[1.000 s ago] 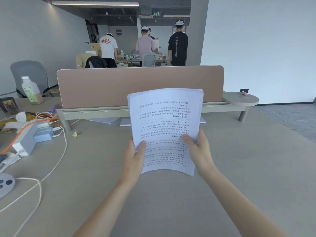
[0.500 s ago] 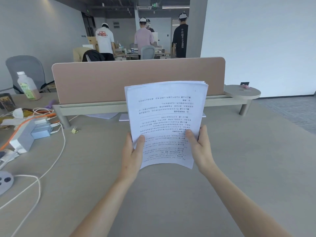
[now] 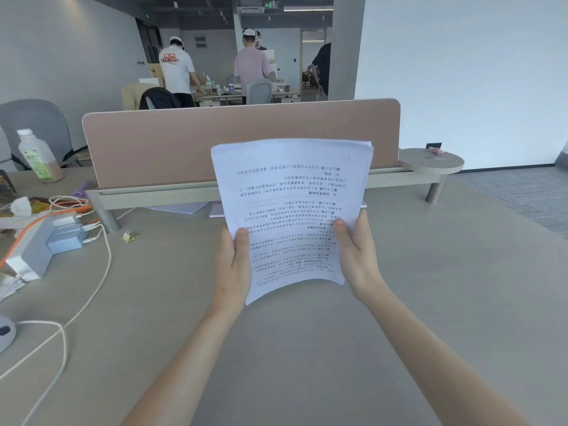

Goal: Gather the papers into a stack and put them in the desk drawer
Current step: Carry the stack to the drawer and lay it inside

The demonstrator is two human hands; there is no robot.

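Observation:
A stack of white printed papers [image 3: 292, 192] is held upright above the grey desk [image 3: 430, 287], text upside down to me. My left hand [image 3: 232, 265] grips its lower left edge, thumb on the front. My right hand [image 3: 356, 256] grips the lower right edge the same way. The bottom edge curls toward me, and the sheets fan slightly at the top right corner. More white sheets [image 3: 181, 207] lie flat under the raised shelf [image 3: 159, 195] behind the stack. No drawer is in view.
A pink divider panel [image 3: 184, 142] stands behind the shelf. At the left lie a power strip [image 3: 40, 244] with chargers, white cables [image 3: 92, 290], a bottle [image 3: 38, 156] and clutter. A small binder clip [image 3: 128, 236] sits on the desk. Several people stand far behind.
The stack has tilted a little more upright and its top edge looks more even. Both hands keep the same grip. My view has dropped slightly toward the desk.

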